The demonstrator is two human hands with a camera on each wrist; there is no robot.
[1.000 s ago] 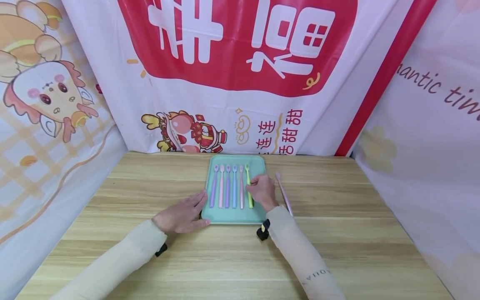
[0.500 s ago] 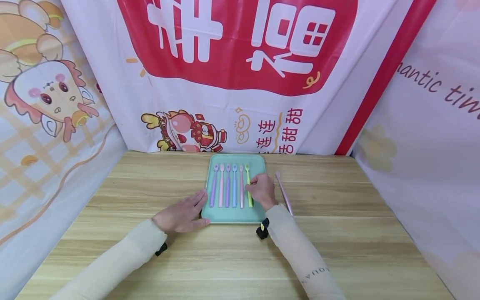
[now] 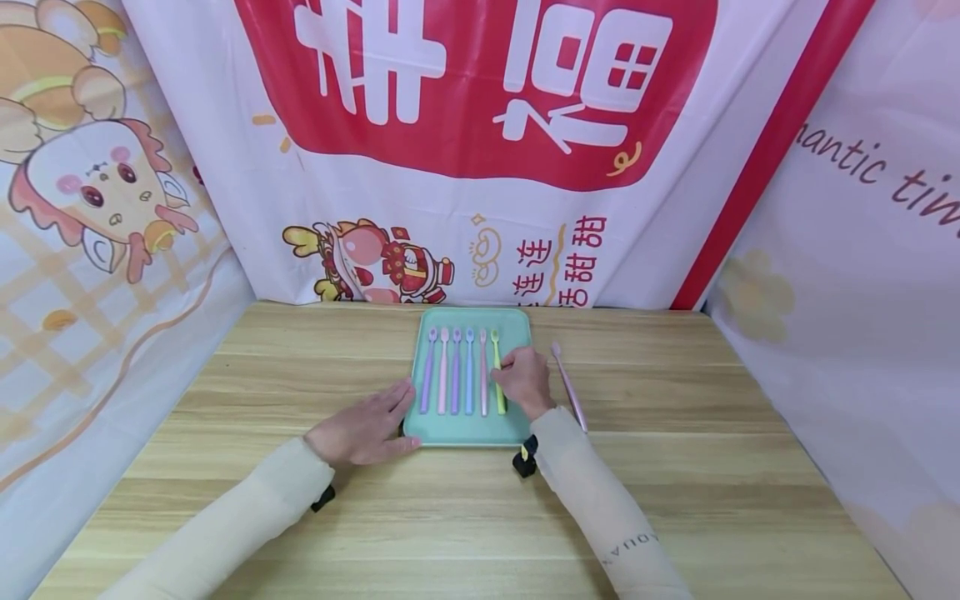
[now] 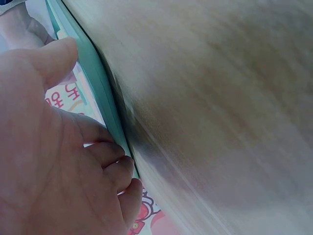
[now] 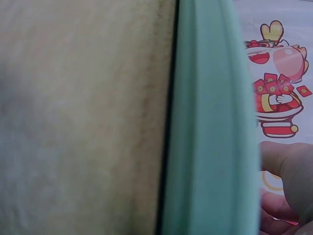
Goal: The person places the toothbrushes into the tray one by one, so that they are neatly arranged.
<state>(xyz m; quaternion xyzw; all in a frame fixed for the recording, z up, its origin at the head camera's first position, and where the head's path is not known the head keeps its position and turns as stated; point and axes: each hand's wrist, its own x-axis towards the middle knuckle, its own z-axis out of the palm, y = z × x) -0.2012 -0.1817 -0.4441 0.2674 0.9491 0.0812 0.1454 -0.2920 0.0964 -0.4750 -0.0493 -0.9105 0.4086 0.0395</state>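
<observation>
A mint-green tray (image 3: 472, 432) lies on the table with a row of toothbrushes in it, heads toward the back. From the left come a purple toothbrush (image 3: 427, 375), a pink one, another purple one, a blue toothbrush (image 3: 469, 375) and a second pink one. At the row's right end is a yellow-green toothbrush (image 3: 496, 354). My right hand (image 3: 525, 382) pinches its handle, reaching over the tray's right side. My left hand (image 3: 366, 427) rests against the tray's left edge, fingers extended and thumb by the near corner. In the left wrist view its fingertips (image 4: 128, 169) touch the tray's rim.
A loose pink toothbrush (image 3: 570, 390) lies slanted on the wooden table (image 3: 675, 500), just right of the tray and my right hand. A printed cloth (image 3: 480, 158) hangs behind the table's back edge, and patterned cloths flank both sides.
</observation>
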